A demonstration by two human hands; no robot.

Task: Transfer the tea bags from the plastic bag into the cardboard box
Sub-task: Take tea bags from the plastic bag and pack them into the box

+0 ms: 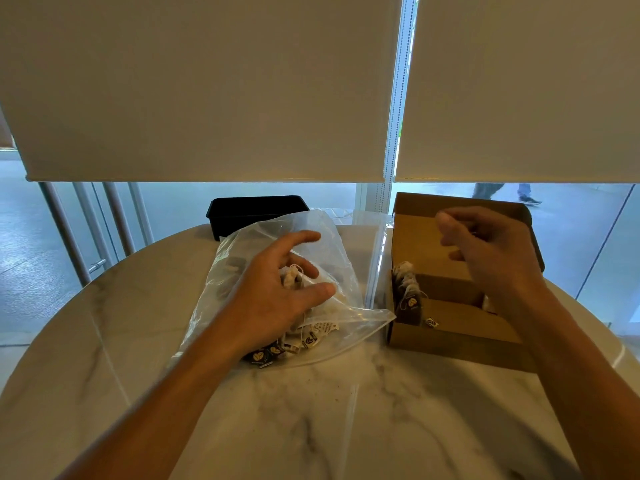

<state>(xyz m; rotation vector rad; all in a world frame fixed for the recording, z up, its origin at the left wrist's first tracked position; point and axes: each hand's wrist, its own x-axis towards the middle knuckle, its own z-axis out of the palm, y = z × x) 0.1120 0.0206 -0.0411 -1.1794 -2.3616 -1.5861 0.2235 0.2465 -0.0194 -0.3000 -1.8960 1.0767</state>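
Observation:
A clear plastic bag (pixel 332 237) lies on the marble table left of centre, with several tea bags (pixel 322 329) and their dark tags inside. My left hand (pixel 273 299) reaches into the bag, and its thumb and fingers pinch one tea bag (pixel 292 277) with its string. To the right stands the open cardboard box (pixel 450 336), lid flap raised at the back. A few tea bags (pixel 407 282) stand at its left end, tags hanging over the wall. My right hand (pixel 491 251) hovers over the box with loosely curled fingers, holding nothing.
A black rectangular tray (pixel 256 211) stands behind the bag at the table's far edge. The round marble table (pixel 346 410) ends close behind the box and tray. Beyond are windows with lowered blinds; a person walks outside.

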